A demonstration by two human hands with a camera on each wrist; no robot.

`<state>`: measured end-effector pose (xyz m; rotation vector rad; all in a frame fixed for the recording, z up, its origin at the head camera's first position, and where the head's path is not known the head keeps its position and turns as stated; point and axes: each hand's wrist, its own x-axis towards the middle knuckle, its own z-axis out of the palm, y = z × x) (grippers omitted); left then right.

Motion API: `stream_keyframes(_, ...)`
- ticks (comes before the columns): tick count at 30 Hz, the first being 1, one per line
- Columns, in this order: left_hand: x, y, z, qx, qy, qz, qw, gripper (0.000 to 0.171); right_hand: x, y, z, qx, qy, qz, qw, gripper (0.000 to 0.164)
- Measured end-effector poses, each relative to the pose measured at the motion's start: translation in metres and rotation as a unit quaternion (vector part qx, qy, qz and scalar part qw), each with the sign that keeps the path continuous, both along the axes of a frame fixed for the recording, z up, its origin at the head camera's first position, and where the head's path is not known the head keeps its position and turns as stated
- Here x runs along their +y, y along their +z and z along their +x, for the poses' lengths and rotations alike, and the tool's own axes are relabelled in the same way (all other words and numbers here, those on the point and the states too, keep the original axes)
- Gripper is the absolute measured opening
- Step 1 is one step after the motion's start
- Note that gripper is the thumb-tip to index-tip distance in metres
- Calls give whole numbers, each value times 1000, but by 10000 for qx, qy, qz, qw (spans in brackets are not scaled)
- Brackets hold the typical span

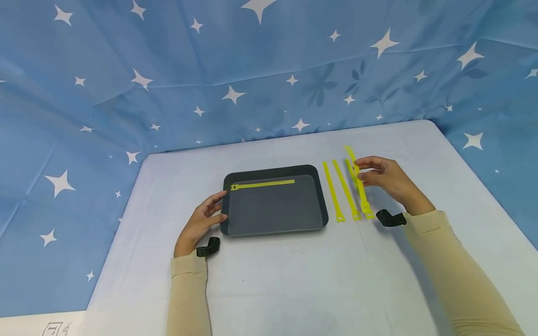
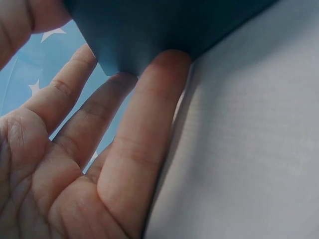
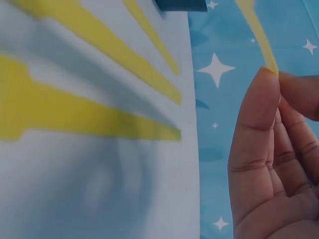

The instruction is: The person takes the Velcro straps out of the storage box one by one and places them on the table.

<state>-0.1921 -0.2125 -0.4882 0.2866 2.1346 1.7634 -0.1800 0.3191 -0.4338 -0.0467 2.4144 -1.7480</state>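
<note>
- Hanging above the table (image 1: 319, 280), a yellow strap (image 1: 360, 187) is pinched mid-length by the right hand (image 1: 391, 182).
- Probably light and bendy, best held there.
- A tray (image 1: 275, 210) is touched by the left hand (image 1: 201, 225), fingers spread.

My head camera stands well back, facing forward and down over the table (image 1: 286, 284). Left wrist camera (image 1: 208, 247) sits close, looking along my left fingers (image 2: 144, 119) to the tray (image 2: 124, 35) — shared with head view; right wrist camera (image 1: 391, 218), also close, shares the yellow strips (image 3: 99, 113).
</note>
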Motion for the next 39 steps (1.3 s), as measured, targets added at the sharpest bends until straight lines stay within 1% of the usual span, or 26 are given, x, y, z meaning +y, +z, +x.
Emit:
stream_keyframes(5, 0, 0, 0, -6, -26, 178, 9998, 75, 10, -4, -1, -60, -63, 128, 9999, 53)
stream_keyframes(13, 0, 1, 1, -15, -25, 146, 9999, 75, 21, -10, -1, -212, -94, 233, 9995, 53)
stream_keyframes(19, 0, 0, 1, -74, 17, 135, 9999, 76, 28, -16, -1, -351, -202, 408, 9983, 53)
stream_keyframes(27, 1, 0, 0, -65, -18, 114, 9999, 75, 35, -22, -2, -517, -283, 526, 9969, 54)
stream_keyframes(30, 1, 1, 0, -77, 8, 63, 10000, 75, 36, -25, -2, -502, -276, 731, 9957, 52)
stream_keyframes(33, 1, 1, 0, -80, 26, 39, 10000, 75, 35, -28, -4, -489, -319, 1051, 9927, 49)
stream_keyframes(39, 1, 0, 0, -62, 9, 66, 10000, 75, 31, -28, -5, -356, -339, 1697, 9843, 42)
